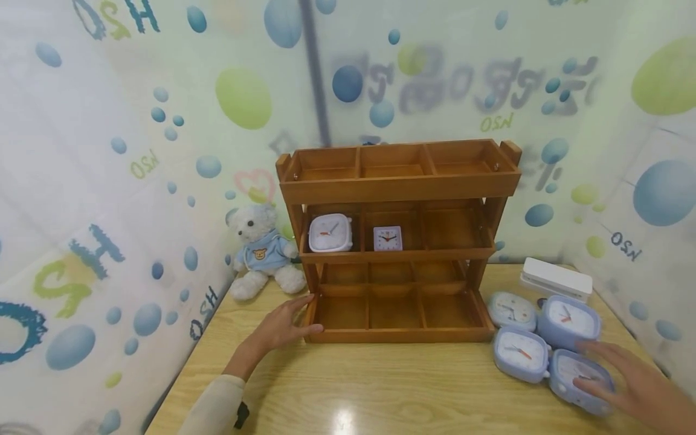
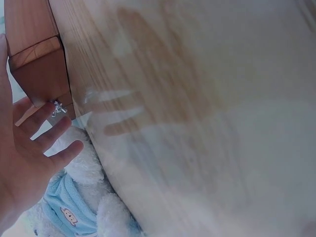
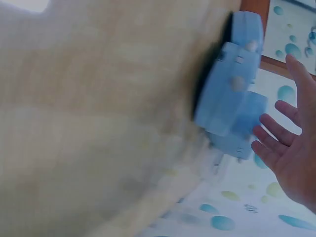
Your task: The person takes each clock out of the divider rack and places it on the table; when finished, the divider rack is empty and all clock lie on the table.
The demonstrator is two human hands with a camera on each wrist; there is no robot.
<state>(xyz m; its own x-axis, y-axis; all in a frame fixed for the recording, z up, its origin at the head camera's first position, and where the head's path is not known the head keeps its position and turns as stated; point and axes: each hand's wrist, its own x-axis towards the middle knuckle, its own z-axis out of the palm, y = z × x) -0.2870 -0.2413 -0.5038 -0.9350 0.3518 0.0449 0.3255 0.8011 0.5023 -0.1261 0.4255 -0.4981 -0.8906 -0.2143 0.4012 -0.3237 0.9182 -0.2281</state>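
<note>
A brown wooden three-tier shelf (image 1: 399, 188) with divided compartments stands on the table. My left hand (image 1: 283, 326) rests at its lower left corner, thumb toward the front and fingers spread along the side. On the right, my right hand (image 1: 631, 377) hovers with spread fingers over a blue alarm clock (image 1: 580, 386), overlapping it in the head view. Beside that clock are two more blue clocks (image 1: 521, 356) and a paler rounded clock (image 1: 511, 311). The middle tier holds a white alarm clock (image 1: 330, 234) in its left compartment and a small square clock (image 1: 387, 238) in its centre one.
A white teddy bear (image 1: 261, 254) in a blue top sits left of the shelf, close behind my left hand. At the back right lies a white oblong object (image 1: 557, 278). Patterned curtain (image 1: 244, 99) surrounds the wooden table (image 1: 391, 386) at the back and sides.
</note>
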